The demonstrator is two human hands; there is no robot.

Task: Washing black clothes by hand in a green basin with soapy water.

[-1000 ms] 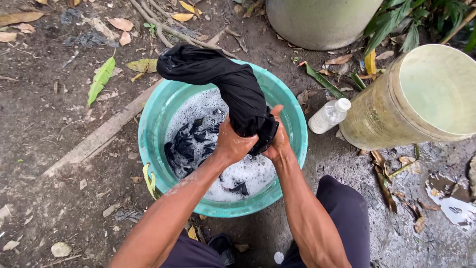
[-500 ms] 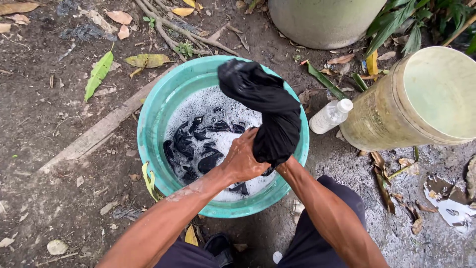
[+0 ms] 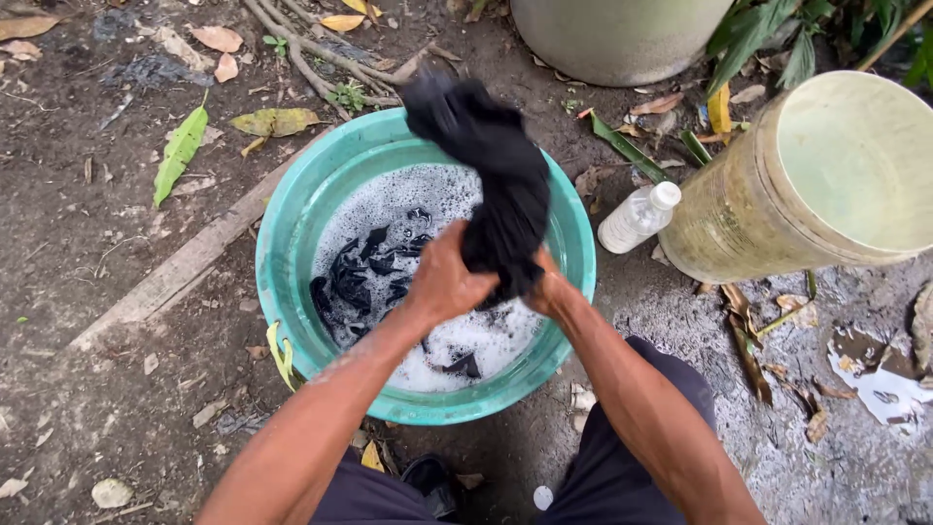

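Head view: left hand, right hand grip black cloth.

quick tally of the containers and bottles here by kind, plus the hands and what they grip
Green basin of suds: 1
Pale yellow bucket: 1
Grey pot at the top edge: 1
Clear plastic bottle with white cap: 1
Black cloth, gripped by left hand and right hand: 1
Hands: 2
Total: 7

Person is wearing dark trousers, showing just below the green basin. Forearms are showing bare, no sleeves. Soap suds are clinging along the left forearm.
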